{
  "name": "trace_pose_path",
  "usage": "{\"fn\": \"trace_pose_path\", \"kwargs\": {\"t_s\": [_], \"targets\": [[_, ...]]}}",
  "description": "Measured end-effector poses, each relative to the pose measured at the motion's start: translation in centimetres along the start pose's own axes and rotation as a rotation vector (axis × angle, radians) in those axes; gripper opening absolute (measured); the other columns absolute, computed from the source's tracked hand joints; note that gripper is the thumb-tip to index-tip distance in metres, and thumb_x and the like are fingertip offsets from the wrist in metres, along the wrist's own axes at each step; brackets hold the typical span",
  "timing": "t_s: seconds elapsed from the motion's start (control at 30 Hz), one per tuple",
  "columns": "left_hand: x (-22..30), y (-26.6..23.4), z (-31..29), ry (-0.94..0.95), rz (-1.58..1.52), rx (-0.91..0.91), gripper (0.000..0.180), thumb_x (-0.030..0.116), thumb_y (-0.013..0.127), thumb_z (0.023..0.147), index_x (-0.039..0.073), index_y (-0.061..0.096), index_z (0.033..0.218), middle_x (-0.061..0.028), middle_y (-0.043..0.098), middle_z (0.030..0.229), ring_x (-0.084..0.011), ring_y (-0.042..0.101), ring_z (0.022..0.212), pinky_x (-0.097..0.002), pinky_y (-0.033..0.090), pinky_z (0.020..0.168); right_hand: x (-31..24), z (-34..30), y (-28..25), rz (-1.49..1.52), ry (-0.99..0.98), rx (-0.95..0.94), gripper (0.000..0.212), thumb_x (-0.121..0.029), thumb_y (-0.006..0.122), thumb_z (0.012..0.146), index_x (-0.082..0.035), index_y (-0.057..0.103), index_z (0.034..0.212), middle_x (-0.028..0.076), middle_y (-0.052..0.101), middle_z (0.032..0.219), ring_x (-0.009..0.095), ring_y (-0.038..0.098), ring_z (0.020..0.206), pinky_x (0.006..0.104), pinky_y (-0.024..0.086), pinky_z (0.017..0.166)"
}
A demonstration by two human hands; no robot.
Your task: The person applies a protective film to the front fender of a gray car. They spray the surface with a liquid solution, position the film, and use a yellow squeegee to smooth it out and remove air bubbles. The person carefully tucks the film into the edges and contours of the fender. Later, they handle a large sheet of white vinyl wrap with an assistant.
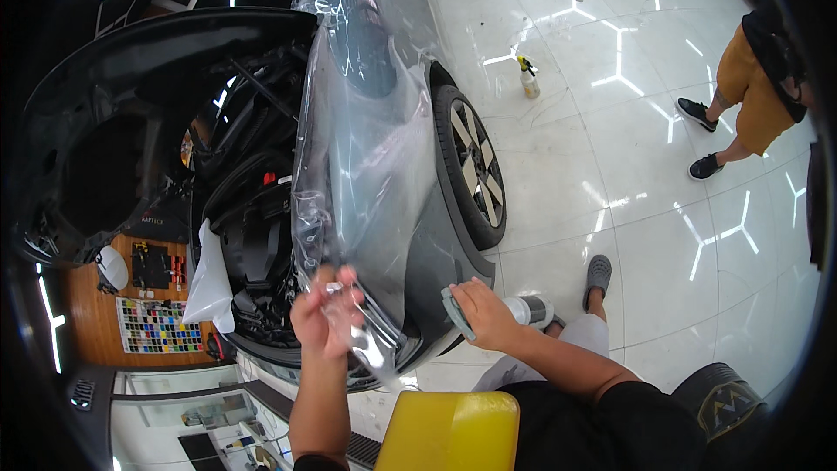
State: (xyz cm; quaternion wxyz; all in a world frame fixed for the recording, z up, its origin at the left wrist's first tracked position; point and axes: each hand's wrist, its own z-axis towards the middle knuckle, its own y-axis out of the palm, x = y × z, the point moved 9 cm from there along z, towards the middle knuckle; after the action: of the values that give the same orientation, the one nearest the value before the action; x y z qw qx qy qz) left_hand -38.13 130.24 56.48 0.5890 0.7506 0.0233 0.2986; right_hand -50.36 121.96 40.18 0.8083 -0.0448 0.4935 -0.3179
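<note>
A sheet of clear film [384,153] drapes wrinkled over the grey car fender [436,253], its near end pulled up off the front corner. My left hand [327,310] pinches that loose end, the fingers slightly blurred. In my right hand [484,312] is a flat grey-green squeegee [456,314], tilted upright beside the fender's front edge. Just right of that hand, partly hidden by it, shows a white and clear bottle [530,308]; I cannot tell whether it is held. Very near me, a yellow flat plastic piece [449,432] covers the bottom middle.
The raised hood [113,131] and exposed engine bay [253,235] lie to the left, with white backing [209,283] hanging there. A front wheel [471,166] stands right of the fender. A spray bottle [528,78] is on the tiled floor; another person [750,87] stands far right.
</note>
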Motion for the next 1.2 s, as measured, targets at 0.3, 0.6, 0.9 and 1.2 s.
{"fn": "trace_pose_path", "kwargs": {"t_s": [0.3, 0.6, 0.9, 1.2], "targets": [[0.2, 16.9, 13.3, -0.067, 0.081, -0.491, 0.059, 0.017, 0.041, 0.100, 0.004, 0.020, 0.153, -0.0120, 0.028, 0.158, -0.0312, 0.040, 0.139, -0.0466, 0.041, 0.110, -4.1, 5.4, -4.6, -0.005, -0.005, 0.205, 0.089, -0.007, 0.074, 0.066, 0.002, 0.033, 0.144, 0.021, 0.055, 0.099, 0.037, 0.055, 0.087, 0.0449, 0.046, 0.078], [-1.7, 15.6, 13.0, -0.161, 0.219, -0.483, 0.060, 0.019, 0.042, 0.100, 0.009, 0.020, 0.154, -0.0084, 0.028, 0.159, -0.0289, 0.045, 0.136, -0.0440, 0.043, 0.109, -2.0, 5.1, -6.4, 0.063, 0.045, 0.204, 0.094, -0.006, 0.076, 0.065, -0.007, 0.032, 0.147, 0.019, 0.054, 0.100, 0.038, 0.056, 0.096, 0.0446, 0.047, 0.084], [-1.1, -0.7, 0.9, -0.185, 0.339, 0.150, 0.014, 0.006, 0.061, 0.084, -0.002, 0.053, 0.092, -0.0327, 0.063, 0.100, -0.0458, 0.070, 0.080, -0.0508, 0.063, 0.066, -1.0, -1.1, -3.9, 0.301, 0.236, -0.358, 0.080, -0.006, 0.070, 0.075, -0.014, 0.035, 0.147, 0.020, 0.057, 0.116, 0.039, 0.058, 0.100, 0.0452, 0.048, 0.088], [12.8, -17.4, -10.9, -0.315, 1.225, 0.834, 0.014, 0.000, 0.064, 0.085, 0.007, 0.053, 0.088, -0.0087, 0.062, 0.079, -0.0210, 0.065, 0.066, -0.0381, 0.060, 0.064, 3.1, 1.2, -25.7, 0.426, 0.561, 0.117, 0.053, -0.008, 0.065, 0.082, -0.004, 0.051, 0.134, 0.008, 0.063, 0.101, 0.017, 0.061, 0.092, 0.0305, 0.048, 0.085]]}}
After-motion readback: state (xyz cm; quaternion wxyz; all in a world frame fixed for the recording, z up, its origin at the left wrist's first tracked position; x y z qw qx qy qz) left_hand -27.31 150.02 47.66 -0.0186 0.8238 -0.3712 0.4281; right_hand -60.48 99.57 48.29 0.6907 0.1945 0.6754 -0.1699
